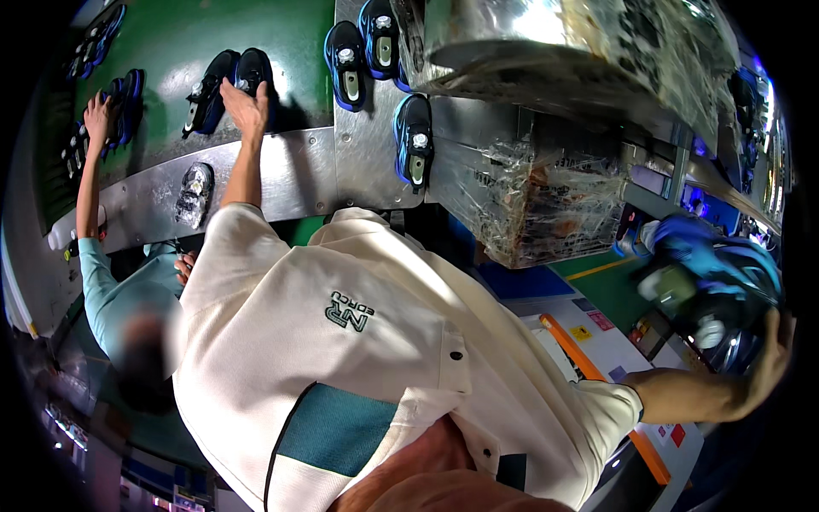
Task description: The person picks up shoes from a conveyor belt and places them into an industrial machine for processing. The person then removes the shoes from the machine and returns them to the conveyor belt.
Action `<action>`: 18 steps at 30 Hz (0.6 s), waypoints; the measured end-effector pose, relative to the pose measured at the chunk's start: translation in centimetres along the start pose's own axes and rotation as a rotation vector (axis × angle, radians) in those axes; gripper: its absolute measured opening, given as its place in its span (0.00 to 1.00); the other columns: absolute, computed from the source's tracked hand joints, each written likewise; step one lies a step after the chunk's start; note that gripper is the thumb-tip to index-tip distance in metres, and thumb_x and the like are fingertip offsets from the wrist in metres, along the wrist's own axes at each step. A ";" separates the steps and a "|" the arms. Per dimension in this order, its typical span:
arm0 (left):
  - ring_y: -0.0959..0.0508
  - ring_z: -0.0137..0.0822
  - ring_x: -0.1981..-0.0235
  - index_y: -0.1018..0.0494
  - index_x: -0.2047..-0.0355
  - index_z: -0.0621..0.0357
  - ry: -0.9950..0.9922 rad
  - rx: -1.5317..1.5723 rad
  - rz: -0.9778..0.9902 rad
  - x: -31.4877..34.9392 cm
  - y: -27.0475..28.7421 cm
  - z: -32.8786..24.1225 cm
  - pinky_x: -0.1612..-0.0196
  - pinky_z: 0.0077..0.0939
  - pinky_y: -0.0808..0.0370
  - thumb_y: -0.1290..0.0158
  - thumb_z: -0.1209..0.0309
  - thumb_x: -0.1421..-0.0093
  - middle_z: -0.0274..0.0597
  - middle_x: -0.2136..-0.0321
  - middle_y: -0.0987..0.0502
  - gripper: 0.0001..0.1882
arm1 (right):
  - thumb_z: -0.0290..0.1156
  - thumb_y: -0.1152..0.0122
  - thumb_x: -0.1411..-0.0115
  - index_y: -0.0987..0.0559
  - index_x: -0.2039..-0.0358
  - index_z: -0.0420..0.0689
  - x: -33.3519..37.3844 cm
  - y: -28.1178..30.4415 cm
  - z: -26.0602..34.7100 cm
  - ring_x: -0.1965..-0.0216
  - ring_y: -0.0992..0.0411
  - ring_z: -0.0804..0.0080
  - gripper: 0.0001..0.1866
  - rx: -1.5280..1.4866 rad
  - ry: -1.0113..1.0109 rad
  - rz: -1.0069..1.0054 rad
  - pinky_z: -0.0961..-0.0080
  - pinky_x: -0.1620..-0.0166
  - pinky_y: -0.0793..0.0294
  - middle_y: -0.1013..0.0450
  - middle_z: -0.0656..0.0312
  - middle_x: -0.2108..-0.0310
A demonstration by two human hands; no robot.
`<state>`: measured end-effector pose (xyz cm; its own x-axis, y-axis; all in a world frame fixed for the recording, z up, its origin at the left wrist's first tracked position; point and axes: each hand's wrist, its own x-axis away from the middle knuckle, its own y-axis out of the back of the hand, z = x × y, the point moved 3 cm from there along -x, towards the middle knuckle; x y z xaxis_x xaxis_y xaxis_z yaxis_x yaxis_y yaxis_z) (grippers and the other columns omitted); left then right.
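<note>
My left hand [246, 104] reaches over the green surface and lies on a black shoe [254, 66], fingers stretched out and thumb apart. Close beside it on the left is another black shoe [205, 94] with a pale sole part showing. Far to the right, my right hand [772, 354] is blurred at the picture's rim. Its fingers, partly hidden, appear closed on a bunch of blue and black shoes [717, 273], smeared by motion too.
A co-worker's hand [98, 115] touches shoes at the far left. Blue-soled shoes [346, 68] stand on the metal plate [367, 162]; a plastic-wrapped shoe-shaped piece [194, 194] lies on the metal edge. Film-wrapped boxes [554, 200] and a metal housing [512, 43] fill the right.
</note>
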<state>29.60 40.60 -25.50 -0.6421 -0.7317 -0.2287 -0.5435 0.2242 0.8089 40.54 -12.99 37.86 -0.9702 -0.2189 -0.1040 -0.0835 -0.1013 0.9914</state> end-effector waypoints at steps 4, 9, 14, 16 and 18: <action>0.42 0.56 0.42 0.51 0.41 0.67 -0.160 0.286 0.186 3.3 -2.4 -10.8 0.41 0.46 0.45 0.43 0.53 0.51 0.63 0.44 0.42 0.45 | 0.22 0.47 0.55 0.26 0.56 0.36 -1.3 -10.3 -3.2 0.55 0.31 0.68 0.21 -0.178 -0.099 0.584 0.75 0.49 0.36 0.28 0.55 0.58; 0.35 0.57 0.48 0.46 0.44 0.58 -0.021 0.072 0.313 6.7 -11.2 -15.2 0.50 0.46 0.34 0.39 0.64 0.56 0.60 0.48 0.39 0.41 | 0.13 0.55 0.57 0.27 0.56 0.36 -5.3 -19.3 -4.5 0.55 0.32 0.74 0.24 -0.486 -0.154 0.552 0.81 0.49 0.37 0.28 0.59 0.59; 0.25 0.55 0.63 0.41 0.49 0.56 0.171 0.247 0.402 2.6 -8.4 -10.8 0.56 0.44 0.29 0.39 0.63 0.60 0.55 0.66 0.24 0.37 | 0.16 0.51 0.55 0.32 0.48 0.38 -2.8 -25.6 -8.0 0.47 0.37 0.71 0.28 -0.364 -0.117 0.381 0.79 0.44 0.43 0.31 0.58 0.51; 0.24 0.55 0.64 0.40 0.50 0.57 0.224 0.148 0.353 1.4 -5.5 -6.4 0.57 0.44 0.30 0.39 0.62 0.59 0.55 0.69 0.24 0.36 | 0.20 0.47 0.51 0.33 0.46 0.40 -2.0 -25.7 -7.1 0.46 0.38 0.69 0.28 -0.443 -0.128 0.212 0.79 0.44 0.43 0.32 0.58 0.50; 0.25 0.57 0.63 0.40 0.51 0.58 0.214 -0.003 0.305 0.6 -3.2 -3.1 0.57 0.45 0.31 0.40 0.62 0.57 0.58 0.68 0.25 0.35 | 0.26 0.47 0.46 0.33 0.46 0.40 -0.8 -25.8 -8.9 0.48 0.35 0.69 0.25 -0.757 -0.289 0.138 0.77 0.46 0.39 0.33 0.57 0.49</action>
<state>32.65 37.45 -26.57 -0.6464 -0.7497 0.1417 -0.3424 0.4511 0.8242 45.48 -18.82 11.68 -0.9895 -0.0290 0.1416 0.1163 -0.7416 0.6607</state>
